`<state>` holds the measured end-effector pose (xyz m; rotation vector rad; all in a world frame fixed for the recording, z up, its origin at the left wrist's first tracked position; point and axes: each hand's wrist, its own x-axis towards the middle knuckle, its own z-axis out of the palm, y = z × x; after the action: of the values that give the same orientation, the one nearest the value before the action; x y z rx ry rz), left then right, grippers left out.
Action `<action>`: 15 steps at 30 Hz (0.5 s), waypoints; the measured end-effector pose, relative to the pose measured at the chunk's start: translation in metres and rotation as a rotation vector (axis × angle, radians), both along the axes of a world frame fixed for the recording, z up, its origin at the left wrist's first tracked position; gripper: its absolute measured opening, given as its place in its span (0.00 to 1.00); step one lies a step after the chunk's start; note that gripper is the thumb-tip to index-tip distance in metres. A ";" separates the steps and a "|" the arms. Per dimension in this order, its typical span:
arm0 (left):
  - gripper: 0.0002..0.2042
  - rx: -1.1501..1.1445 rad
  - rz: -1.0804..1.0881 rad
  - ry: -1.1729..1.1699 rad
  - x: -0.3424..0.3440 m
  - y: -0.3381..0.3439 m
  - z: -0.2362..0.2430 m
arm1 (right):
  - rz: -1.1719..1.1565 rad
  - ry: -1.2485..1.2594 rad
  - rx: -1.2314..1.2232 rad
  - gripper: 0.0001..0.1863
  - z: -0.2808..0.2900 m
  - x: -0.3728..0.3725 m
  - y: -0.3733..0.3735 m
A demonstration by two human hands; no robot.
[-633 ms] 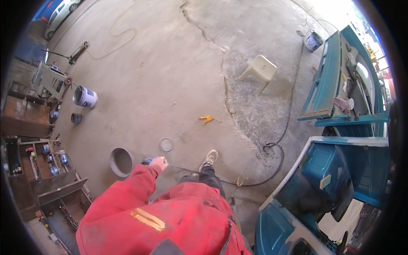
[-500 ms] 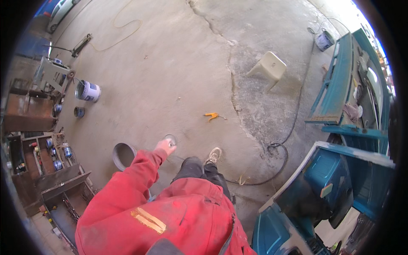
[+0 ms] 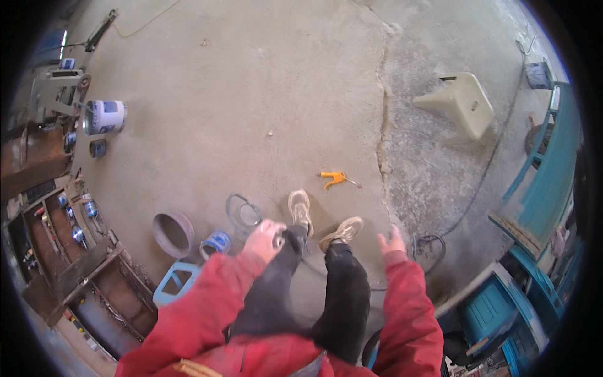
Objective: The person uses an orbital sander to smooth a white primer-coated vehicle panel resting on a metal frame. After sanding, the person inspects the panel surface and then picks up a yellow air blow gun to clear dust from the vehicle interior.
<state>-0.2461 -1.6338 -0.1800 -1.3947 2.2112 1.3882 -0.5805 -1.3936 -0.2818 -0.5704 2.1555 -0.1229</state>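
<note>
My left hand [image 3: 265,242], in a red sleeve, is closed beside my left knee, its fingers curled round something small and greyish that I cannot make out. A loop of grey hose [image 3: 231,210] lies on the floor just beyond it. My right hand [image 3: 393,242] is raised at the right of my legs, fingers apart, with nothing in it. On the concrete ahead of my shoes lies an orange air blow gun [image 3: 335,178] with a thin nozzle, out of reach of both hands.
A grey bucket [image 3: 164,235], a blue-and-white can [image 3: 217,240] and a light-blue stool [image 3: 168,286] stand at the left, by open toolboxes [image 3: 119,286]. A cream stool [image 3: 471,107] lies tipped over at the far right. Teal vehicle panels [image 3: 540,182] and a dark hose [image 3: 480,188] are on the right.
My right hand has come into view on the right. My left hand has moved slightly right and closer to my knee. The view has shifted, and both shoes now show.
</note>
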 end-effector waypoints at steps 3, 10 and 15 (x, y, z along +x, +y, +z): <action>0.19 -0.031 0.000 0.007 -0.003 0.012 -0.050 | -0.099 -0.182 0.101 0.40 -0.148 0.043 -0.058; 0.18 0.152 0.063 -0.014 -0.014 0.030 -0.127 | -0.594 -0.120 0.179 0.45 -0.408 0.101 -0.142; 0.19 -0.115 -0.276 -0.082 -0.022 0.014 -0.131 | -1.017 -0.080 0.145 0.35 -0.465 0.118 -0.140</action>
<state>-0.2681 -1.6193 -0.3106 -1.1036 2.3537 1.1079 -0.4621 -1.5339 -0.7471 0.6412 2.1512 -0.5167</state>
